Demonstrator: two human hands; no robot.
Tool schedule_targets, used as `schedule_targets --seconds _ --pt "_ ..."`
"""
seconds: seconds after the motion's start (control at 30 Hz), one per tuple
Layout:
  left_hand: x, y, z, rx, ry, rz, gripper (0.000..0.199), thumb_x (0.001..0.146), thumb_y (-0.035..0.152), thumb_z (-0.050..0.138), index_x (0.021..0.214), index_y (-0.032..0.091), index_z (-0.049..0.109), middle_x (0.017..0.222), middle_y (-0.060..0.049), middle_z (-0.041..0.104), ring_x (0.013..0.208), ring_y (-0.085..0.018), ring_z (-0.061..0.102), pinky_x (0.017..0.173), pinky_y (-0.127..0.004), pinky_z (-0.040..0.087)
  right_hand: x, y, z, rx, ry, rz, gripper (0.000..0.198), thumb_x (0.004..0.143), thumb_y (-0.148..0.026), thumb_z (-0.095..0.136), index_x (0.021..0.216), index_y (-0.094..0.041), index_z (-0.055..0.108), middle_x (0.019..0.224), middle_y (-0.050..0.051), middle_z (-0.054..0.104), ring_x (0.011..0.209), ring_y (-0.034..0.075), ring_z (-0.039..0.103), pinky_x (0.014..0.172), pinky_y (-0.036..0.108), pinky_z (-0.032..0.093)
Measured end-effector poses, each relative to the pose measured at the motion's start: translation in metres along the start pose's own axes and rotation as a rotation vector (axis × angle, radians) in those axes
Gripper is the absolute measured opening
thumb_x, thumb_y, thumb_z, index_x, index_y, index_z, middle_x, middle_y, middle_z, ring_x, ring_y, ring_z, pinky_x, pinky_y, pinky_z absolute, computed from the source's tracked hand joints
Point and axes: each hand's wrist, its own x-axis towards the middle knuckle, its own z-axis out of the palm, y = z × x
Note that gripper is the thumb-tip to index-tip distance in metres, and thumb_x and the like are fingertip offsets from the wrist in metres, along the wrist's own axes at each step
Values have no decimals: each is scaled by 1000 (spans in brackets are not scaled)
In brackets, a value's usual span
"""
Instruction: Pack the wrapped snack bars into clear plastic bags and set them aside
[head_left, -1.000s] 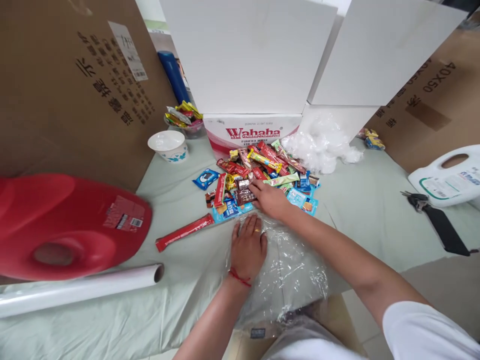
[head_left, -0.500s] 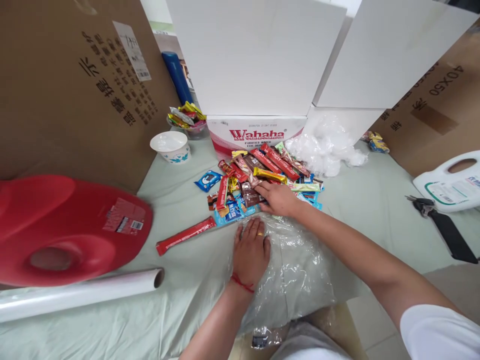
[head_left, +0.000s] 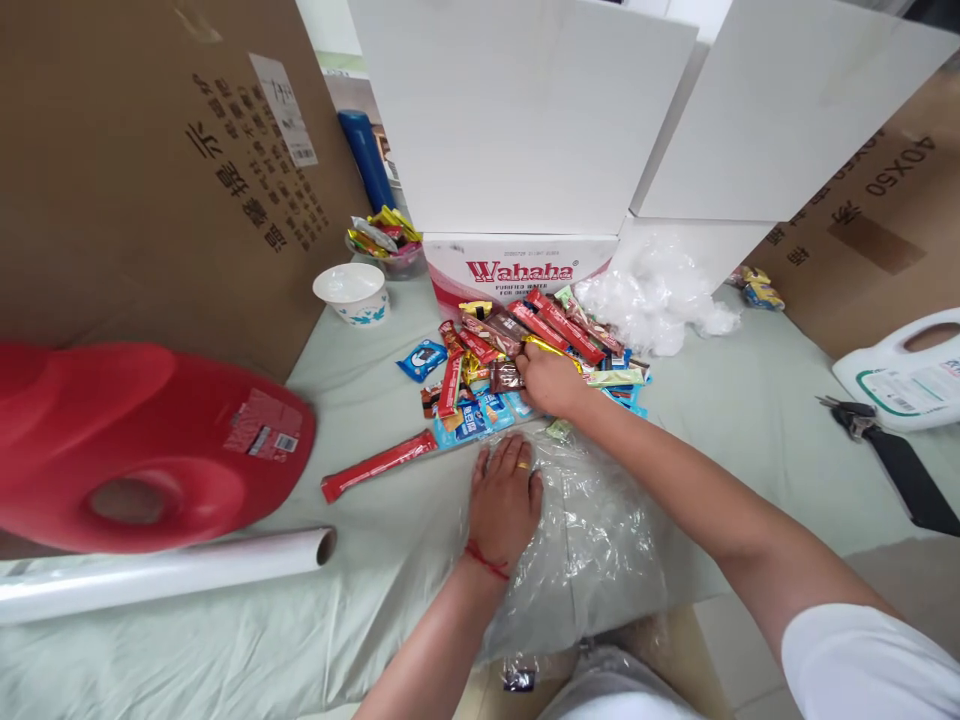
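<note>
Snack wrappers [head_left: 566, 328] mix red, brown, yellow and blue; the white bowl [head_left: 346, 296] has a blue leaf pattern.

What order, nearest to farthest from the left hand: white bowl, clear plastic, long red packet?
1. Clear plastic: at the left hand, spreading right.
2. Long red packet: to the hand's left.
3. White bowl: farther forward and left.

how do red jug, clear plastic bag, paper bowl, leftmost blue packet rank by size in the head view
1. Red jug
2. Clear plastic bag
3. Paper bowl
4. Leftmost blue packet
Nearness may enlarge the first two.
</note>
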Motion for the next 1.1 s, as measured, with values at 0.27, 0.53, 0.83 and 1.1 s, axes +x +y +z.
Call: schedule_targets --seconds 0.27,0.53,0.83,1.1 --pt "2 3 -5 -88 4 -35 46 106 30 32 140 18 61 154 -10 57 146 -25 48 125 -52 29 -64 17 -22 500 98 61 37 83 -43 68 106 -13 68 105 11 69 95 25 64 83 34 50" --pt "5 1 -4 -105 2 -50 45 103 24 37 141 18 61 156 -11 54 147 -26 47 125 -52 29 -236 -21 50 1886 -88 421 50 82 -53 68 116 -16 70 114 14 75 101 28 72 91 42 56" --pt "16 -9 3 -318 42 -96 42 103 27 36 128 20 70 147 -7 64 141 -21 54 126 -50 31 -272 15 65 1816 36 663 48 84 -57 67 108 -16 71 108 16 77 106 31 74 101 50 56" --pt "16 -13 1 -461 108 -130 53 108 38 27 122 20 74 139 -6 70 138 -21 58 124 -46 36 -215 4 8 638 -17 151 33 83 -35 71 111 -17 68 106 9 68 101 27 60 86 37 49"
